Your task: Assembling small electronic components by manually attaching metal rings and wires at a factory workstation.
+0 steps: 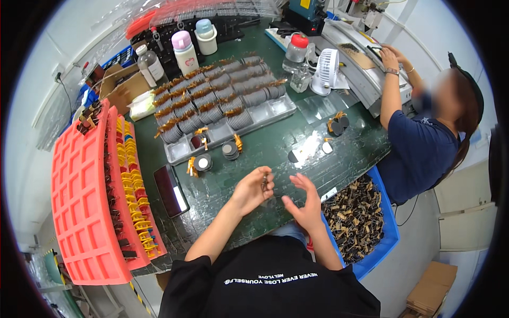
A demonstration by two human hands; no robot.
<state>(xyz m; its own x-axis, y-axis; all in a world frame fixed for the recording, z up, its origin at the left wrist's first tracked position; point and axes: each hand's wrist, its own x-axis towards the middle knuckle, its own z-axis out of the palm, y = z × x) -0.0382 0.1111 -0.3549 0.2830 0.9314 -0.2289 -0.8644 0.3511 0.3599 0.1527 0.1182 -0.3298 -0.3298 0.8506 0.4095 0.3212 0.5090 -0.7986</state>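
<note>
My left hand is raised over the front of the green table with its fingers curled in. Something small and dark shows at its fingertips, too little of it to name. Facing it, my right hand holds nothing, its thumb and fingers spread apart. Beyond the left hand stand small stacks of grey discs with orange-brown strips: one stack with a white top and another stack beside it. Farther right lie a dark disc and a white-faced disc.
A grey tray bears rows of grey discs. At left are a phone and a pink grid tray near yellow clips. A blue bin of small clips stands right. A co-worker works at a machine; a fan stands nearby.
</note>
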